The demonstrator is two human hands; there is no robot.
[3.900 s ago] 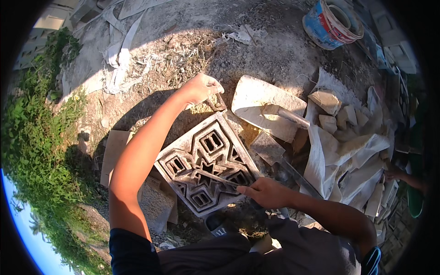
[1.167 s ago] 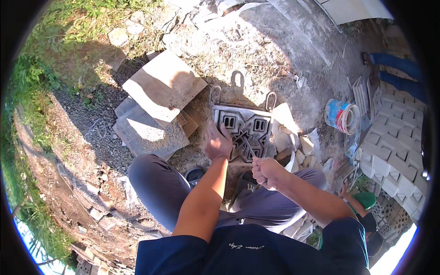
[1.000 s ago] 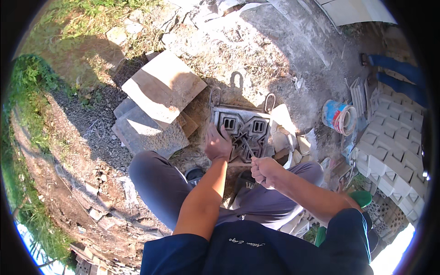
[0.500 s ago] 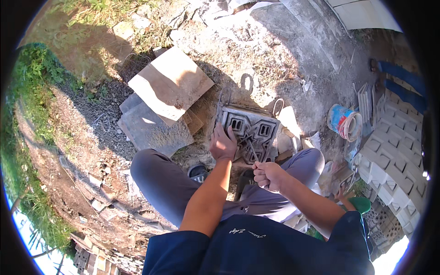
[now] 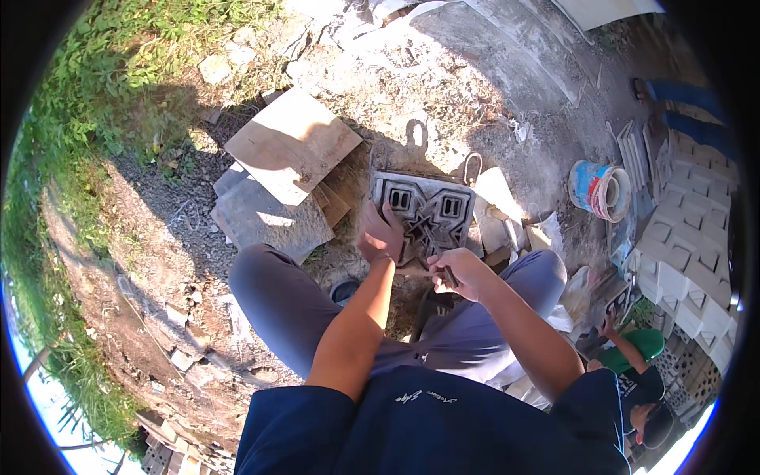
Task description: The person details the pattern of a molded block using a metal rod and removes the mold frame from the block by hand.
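A grey patterned block mould (image 5: 428, 207) with wire loop handles stands tilted on the ground in front of my knees. Its face has raised lines, two slotted squares and a crossed centre. My left hand (image 5: 381, 235) grips the mould's left edge, thumb over the face and the other fingers partly hidden. Closed at the lower right of the face, my right hand (image 5: 461, 274) holds a slim rod-like tool (image 5: 450, 275). A dark end of it pokes out of the fist; its tip is hard to make out against the pattern.
Square boards (image 5: 294, 144) lie stacked at the left, over grey sheets (image 5: 273, 226). A blue and red bucket (image 5: 587, 188) stands at the right, near stacked pale blocks (image 5: 687, 237). Another person in a dark cap (image 5: 658, 426) works at lower right; someone's blue-clad legs (image 5: 693, 115) show at far right.
My left hand has shifted from lying over the mould's face to its left edge. The right hand has moved slightly up and turned, with the tool in it. The view has swung a little.
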